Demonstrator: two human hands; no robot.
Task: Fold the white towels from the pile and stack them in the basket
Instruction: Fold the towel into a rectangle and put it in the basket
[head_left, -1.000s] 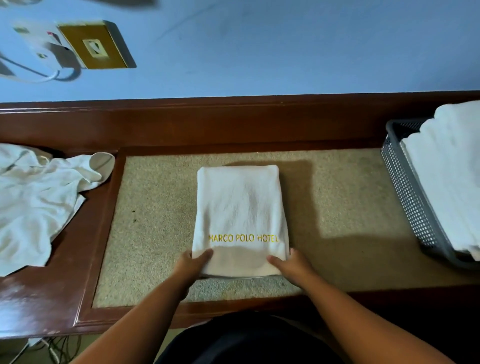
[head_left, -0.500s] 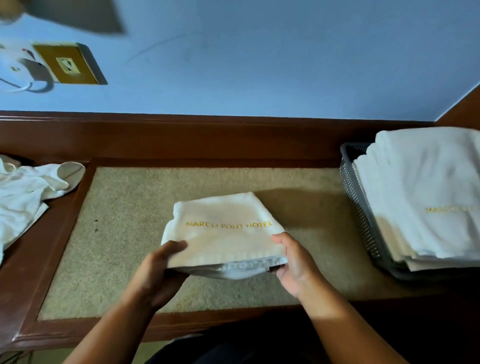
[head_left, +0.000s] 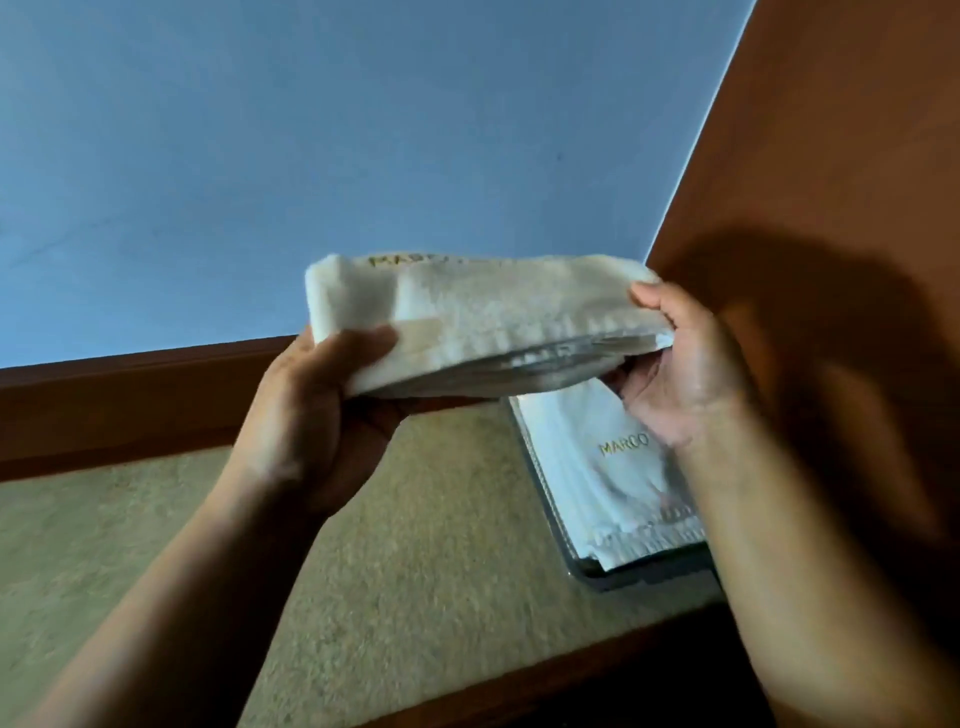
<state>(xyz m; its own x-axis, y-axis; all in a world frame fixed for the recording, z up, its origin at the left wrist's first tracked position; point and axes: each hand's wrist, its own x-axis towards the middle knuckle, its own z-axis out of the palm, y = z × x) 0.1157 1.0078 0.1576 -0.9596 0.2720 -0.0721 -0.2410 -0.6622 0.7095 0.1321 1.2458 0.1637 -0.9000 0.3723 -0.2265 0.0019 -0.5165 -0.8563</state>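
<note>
At centre frame, you hold the folded towel (head_left: 483, 317) aloft in both hands, its gold lettering just showing along the far upper edge. Your left hand (head_left: 322, 410) grips the left end, thumb on top and fingers curled beneath. Your right hand (head_left: 685, 374) clamps the right end the same way, thumb over, fingers under the layered edge.

A second ago the towel lay flat on the beige desk pad (head_left: 415, 545) with your fingers at its near edge; half a second ago it was barely clear of the surface. Now it rides well above the pad and has travelled right, its right end above the stack of folded towels (head_left: 597, 467) in the grey basket (head_left: 654, 571) at lower right.

The view has swung with it. The unfolded pile is out of frame, and a wooden panel (head_left: 831, 156) fills the upper right beside the blue wall (head_left: 311, 130).

Folding looks finished. What remains, by the look of it, is lowering the towel squarely onto the stack without letting the layers slip open.
</note>
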